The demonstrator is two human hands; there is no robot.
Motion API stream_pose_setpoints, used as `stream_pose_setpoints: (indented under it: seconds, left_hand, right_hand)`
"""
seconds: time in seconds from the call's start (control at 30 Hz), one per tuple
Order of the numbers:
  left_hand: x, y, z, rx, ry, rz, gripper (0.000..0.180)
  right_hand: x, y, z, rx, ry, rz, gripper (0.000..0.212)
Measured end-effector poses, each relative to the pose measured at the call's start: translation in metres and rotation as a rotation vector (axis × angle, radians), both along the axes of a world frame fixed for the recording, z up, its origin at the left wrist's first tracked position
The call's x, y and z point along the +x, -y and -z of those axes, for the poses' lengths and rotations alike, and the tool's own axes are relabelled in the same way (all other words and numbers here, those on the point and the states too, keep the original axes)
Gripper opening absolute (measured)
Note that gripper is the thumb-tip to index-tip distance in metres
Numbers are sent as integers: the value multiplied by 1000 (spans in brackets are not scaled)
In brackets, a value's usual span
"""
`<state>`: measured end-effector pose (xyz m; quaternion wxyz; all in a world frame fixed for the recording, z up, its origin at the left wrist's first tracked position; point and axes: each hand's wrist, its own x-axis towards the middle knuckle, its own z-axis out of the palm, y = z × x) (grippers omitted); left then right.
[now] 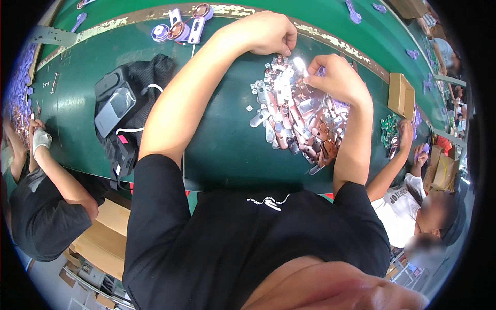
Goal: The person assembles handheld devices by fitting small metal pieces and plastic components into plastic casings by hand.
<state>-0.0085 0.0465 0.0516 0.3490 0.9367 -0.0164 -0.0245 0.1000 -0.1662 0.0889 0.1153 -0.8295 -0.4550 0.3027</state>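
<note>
A heap of small flat metal and clear plastic pieces (297,116), silvery and copper-toned, lies on the green table between my forearms. My left hand (271,35) is at the heap's far edge, fingers curled downward and closed; small clear bits lie right below the fingertips. My right hand (340,77) hangs over the heap's far right part with thumb and fingers drawn together. Beside its fingertips a bright shiny piece (299,64) catches the light, and a purple part (321,71) shows at the fingers. Glare and the fingers hide what either hand grips.
Purple-and-copper round assemblies (178,31) rest beyond my left forearm. A black bag (155,70) with a grey device (114,111) and a white cable is at left. A cardboard box (401,95) stands at right. Co-workers (51,206) sit on both sides.
</note>
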Motion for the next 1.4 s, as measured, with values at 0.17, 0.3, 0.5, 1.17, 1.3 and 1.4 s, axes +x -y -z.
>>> stream_pose_setpoints:
  seconds: [0.17,0.3,0.5,1.17,1.3,1.4]
  left_hand:
    - [3,6,5,-18,72,-24,25]
    - [5,12,3,-94,51,-35,27]
    - [2,14,10,7,90,6,29]
    - [2,54,5,421,269,-21,14]
    - [15,20,14,346,344,-132,17]
    - [13,-1,7,276,456,-291,15]
  right_hand:
    - [-1,-1,0,106,-18,29,17]
    - [5,-1,-2,205,-52,-37,12]
    - [4,-2,-5,258,21,-5,13]
    - [15,-1,6,287,100,124,21]
    - [10,-6,8,342,59,150,18]
    - [3,-11,22,465,-13,96,17]
